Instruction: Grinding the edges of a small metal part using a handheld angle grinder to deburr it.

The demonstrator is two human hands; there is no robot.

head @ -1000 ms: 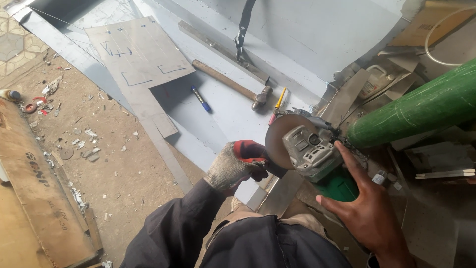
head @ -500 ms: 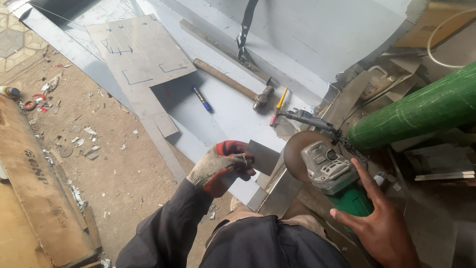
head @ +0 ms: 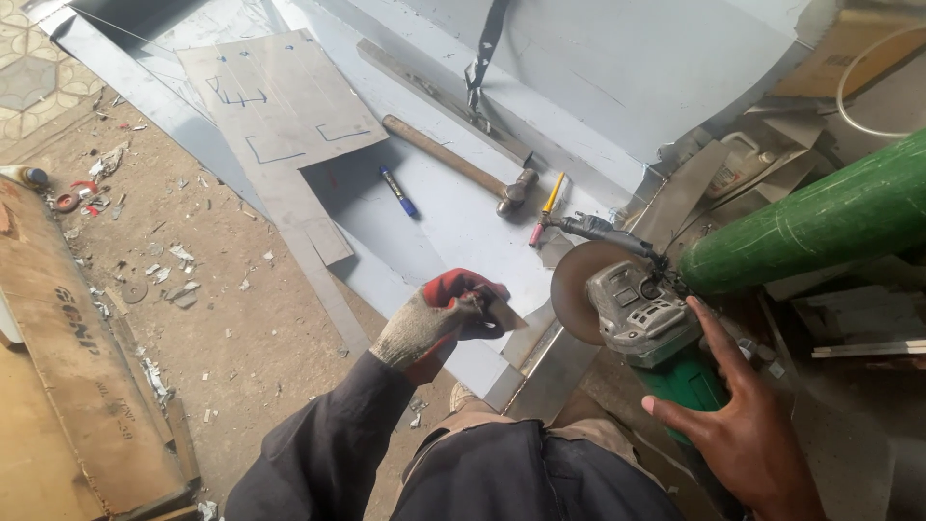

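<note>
Far left: wooden board (head: pixel 72 386) lying on the dirt floor (head: pixel 222 318), scraps and debris scattered beside it.

Upper left to centre: marked metal sheet (head: pixel 289 101) flat on a larger pale sheet (head: pixel 453 217). On the pale sheet I see a blue marker (head: pixel 397 191), then a hammer (head: pixel 463 166) with a wooden handle, head pointing right, then a yellow pencil (head: pixel 547 205) just beside the hammer head. A dark strap (head: pixel 482 58) hangs down above the hammer.

Centre: left hand (head: pixel 439 316), in a grey and red glove, is closed around a small flat metal piece (head: pixel 502 314); the piece sticks out to the right of the fingers, held above the edge of the pale sheet. Dark sleeve (head: pixel 318 453) runs down to the lower edge.

Right of centre: angle grinder (head: pixel 641 314), grey head and green body, disc (head: pixel 574 289) facing left, near the metal piece but apart from it. Its cable leads away at the top.

Right: right hand (head: pixel 743 434), bare, fingers spread wide, lies on the grinder's green body (head: pixel 690 386); index finger stretched along it toward the head. I log this as an open palm resting on the tool, not a closed grip.

Far right: green cylinder (head: pixel 820 227) lying tilted, above cluttered metal offcuts (head: pixel 858 328).
</note>
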